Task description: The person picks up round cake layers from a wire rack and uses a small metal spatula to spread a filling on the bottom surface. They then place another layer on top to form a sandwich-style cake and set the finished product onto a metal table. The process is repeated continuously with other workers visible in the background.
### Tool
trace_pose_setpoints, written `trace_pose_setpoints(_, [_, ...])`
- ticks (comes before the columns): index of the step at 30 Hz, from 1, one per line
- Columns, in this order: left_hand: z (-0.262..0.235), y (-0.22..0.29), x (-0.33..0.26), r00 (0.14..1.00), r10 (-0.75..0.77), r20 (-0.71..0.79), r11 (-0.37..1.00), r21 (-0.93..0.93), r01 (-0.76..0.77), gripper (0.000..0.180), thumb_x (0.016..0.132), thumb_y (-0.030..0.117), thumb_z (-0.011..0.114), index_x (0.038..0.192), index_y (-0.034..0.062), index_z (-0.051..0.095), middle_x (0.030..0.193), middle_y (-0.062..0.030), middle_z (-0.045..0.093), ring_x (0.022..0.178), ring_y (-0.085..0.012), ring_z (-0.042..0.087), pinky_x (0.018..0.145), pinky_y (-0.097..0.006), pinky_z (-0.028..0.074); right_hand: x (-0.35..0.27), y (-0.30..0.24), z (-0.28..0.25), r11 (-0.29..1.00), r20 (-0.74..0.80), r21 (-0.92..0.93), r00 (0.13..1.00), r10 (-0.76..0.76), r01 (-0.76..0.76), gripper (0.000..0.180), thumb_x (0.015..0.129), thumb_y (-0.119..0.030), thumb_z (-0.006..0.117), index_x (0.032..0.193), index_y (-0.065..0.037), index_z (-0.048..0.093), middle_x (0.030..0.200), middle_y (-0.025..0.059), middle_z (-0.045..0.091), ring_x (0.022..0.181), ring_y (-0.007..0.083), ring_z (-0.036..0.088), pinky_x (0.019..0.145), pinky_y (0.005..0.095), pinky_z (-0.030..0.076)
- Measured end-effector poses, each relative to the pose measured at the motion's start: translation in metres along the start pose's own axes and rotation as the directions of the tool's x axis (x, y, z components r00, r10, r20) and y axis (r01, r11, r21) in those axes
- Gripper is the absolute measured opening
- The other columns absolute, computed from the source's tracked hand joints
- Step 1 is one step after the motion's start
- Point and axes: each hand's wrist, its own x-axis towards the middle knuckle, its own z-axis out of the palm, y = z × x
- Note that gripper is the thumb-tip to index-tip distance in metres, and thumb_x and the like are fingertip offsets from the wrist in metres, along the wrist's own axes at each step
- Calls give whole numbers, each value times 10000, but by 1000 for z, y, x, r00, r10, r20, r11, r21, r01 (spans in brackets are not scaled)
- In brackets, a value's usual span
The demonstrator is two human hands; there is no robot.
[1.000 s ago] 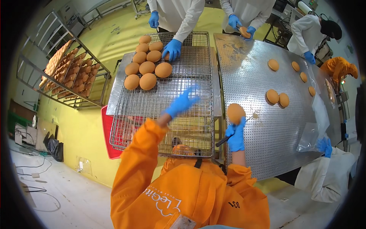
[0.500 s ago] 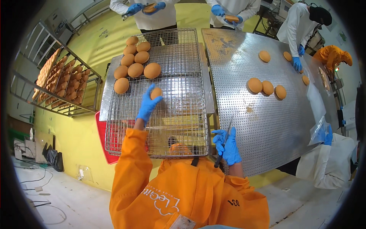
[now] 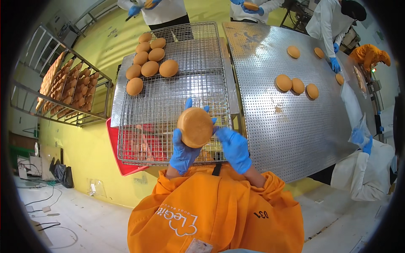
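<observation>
A round golden-brown bun (image 3: 195, 127) is held up in front of me by my left hand (image 3: 182, 157), thumb on its near side and fingertips showing past its far edge. My right hand (image 3: 234, 152), closed, is close against the bun's right side. The knife it held half a second ago is hidden from view. Both hands wear blue gloves. Beneath them is a wire rack (image 3: 145, 114), with several more buns (image 3: 150, 68) grouped on its far left part.
To the right stands a perforated metal table (image 3: 278, 139) with several buns (image 3: 298, 86) on it. A red crate (image 3: 114, 145) sits under the rack. On the left is a trolley (image 3: 103, 114) loaded with trays of buns. Co-workers (image 3: 162, 12) in white stand across and at the right.
My left hand has picked up a bun from the rack and drawn it toward me. My right hand has moved left from over the metal table to the bun.
</observation>
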Motion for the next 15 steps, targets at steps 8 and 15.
trace_pose_setpoints(8, [-12, -8, -4, 985, 28, -169, 999, 28, -23, 1026, 713, 594, 659, 1531, 222, 164, 1436, -221, 386, 1219, -391, 512, 995, -541, 465, -20, 3, 16, 994, 191, -104, 980, 53, -33, 142, 927, -235, 595, 889, -114, 660, 707, 144, 614, 612, 320, 599, 539, 401, 466])
trace_pose_setpoints(15, [-21, -9, -4, 983, 12, -181, 993, -117, -34, 931, 747, 559, 614, 1519, 224, 216, 1417, -213, 417, 1202, -442, 507, 979, -558, 466, -21, 5, 12, 971, 101, -144, 979, -177, 190, 113, 902, -259, 606, 854, -170, 657, 596, 55, 531, 539, 238, 567, 492, 363, 460])
